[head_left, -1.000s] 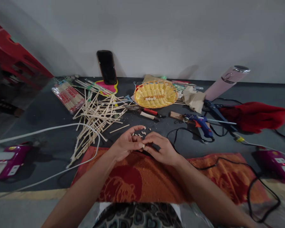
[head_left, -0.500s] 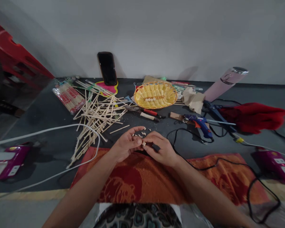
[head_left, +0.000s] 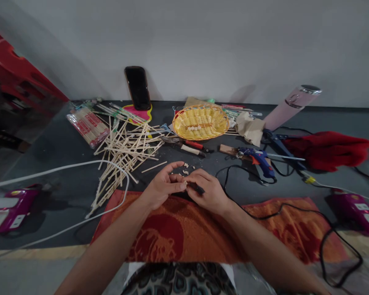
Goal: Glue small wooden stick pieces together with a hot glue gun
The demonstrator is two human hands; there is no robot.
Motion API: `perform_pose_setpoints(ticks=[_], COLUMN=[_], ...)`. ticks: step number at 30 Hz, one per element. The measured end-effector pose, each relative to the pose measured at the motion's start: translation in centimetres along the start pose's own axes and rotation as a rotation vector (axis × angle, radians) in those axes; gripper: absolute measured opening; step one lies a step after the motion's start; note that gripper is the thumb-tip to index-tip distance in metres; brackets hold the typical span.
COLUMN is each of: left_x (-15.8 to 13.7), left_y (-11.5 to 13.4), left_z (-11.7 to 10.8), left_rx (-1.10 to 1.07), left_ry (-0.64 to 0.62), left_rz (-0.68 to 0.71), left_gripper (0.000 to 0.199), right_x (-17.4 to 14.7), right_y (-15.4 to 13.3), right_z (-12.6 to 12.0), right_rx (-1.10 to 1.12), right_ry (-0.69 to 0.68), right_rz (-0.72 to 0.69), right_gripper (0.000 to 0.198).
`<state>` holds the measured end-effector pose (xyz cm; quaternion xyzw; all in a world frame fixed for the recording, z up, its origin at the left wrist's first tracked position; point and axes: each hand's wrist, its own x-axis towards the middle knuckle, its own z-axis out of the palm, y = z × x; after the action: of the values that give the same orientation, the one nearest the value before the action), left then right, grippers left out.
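Note:
My left hand [head_left: 160,188] and my right hand [head_left: 210,192] meet above the front of the table, fingertips almost touching. Between thumb and fingers my left hand pinches a small pale wooden piece [head_left: 185,184], largely covered by the fingertips. My right hand is closed at the same piece, and a short black object [head_left: 197,188] pokes out from its fingers; its kind is hidden. Just beyond the fingertips lie several tiny cut wooden pieces [head_left: 186,166]. Under my forearms an orange-red towel [head_left: 203,241] is spread.
Loose wooden sticks [head_left: 123,151] lie in a heap at left, near a packet of sticks [head_left: 87,125]. A yellow woven basket [head_left: 215,127] holds small pieces, with pliers [head_left: 184,146] before it. At right are a blue glue gun [head_left: 260,159], a pink flask [head_left: 285,106], a red cloth [head_left: 326,149] and cables.
The fingers of both hands have shifted slightly around the small wooden piece, which is now more covered. More of the black object shows at my right hand.

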<state>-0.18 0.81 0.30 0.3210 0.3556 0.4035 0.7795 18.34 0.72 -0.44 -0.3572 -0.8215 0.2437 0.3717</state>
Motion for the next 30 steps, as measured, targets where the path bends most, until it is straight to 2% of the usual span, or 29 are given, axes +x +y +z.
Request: perform_pose_setpoints(ticks=[8, 14, 17, 19, 23, 26, 28, 30], left_x=[0.2, 0.2, 0.2, 0.2, 0.3, 0.3, 0.3, 0.4], left_y=[-0.3, -0.3, -0.2, -0.1, 0.0, 0.0, -0.1, -0.1], left_z=[-0.3, -0.3, -0.5, -0.7, -0.9, -0.8, -0.8, -0.8], left_rx=[-0.008, -0.023, -0.067, -0.103, -0.15, -0.167, -0.174, -0.173], left_ry=[0.009, 0.038, 0.082, 0.112, 0.129, 0.126, 0.13, 0.138], left_rz=[-0.001, -0.012, 0.009, 0.033, 0.05, 0.066, 0.079, 0.088], left_gripper=[0.06, 0.061, 0.058, 0.056, 0.056, 0.055, 0.054, 0.053], right_x=[-0.1, -0.3, -0.2, 0.2, 0.7, -0.5, -2.1, -3.9], right_y=[0.3, 0.7, 0.9, 1.1, 2.7, 5.3, 7.3, 9.0], right_z=[0.2, 0.3, -0.2, -1.2, -5.5, -9.9, -12.5, -14.3], right_rx=[-0.024, -0.06, -0.104, -0.145, -0.381, -0.689, -0.878, -0.941], right_ry=[-0.002, -0.021, -0.041, 0.004, 0.213, 0.335, 0.319, 0.245], right_rz=[-0.017, -0.035, -0.032, 0.006, 0.165, 0.386, 0.586, 0.795], right_gripper=[0.024, 0.026, 0.033, 0.034, 0.028, 0.028, 0.031, 0.037])
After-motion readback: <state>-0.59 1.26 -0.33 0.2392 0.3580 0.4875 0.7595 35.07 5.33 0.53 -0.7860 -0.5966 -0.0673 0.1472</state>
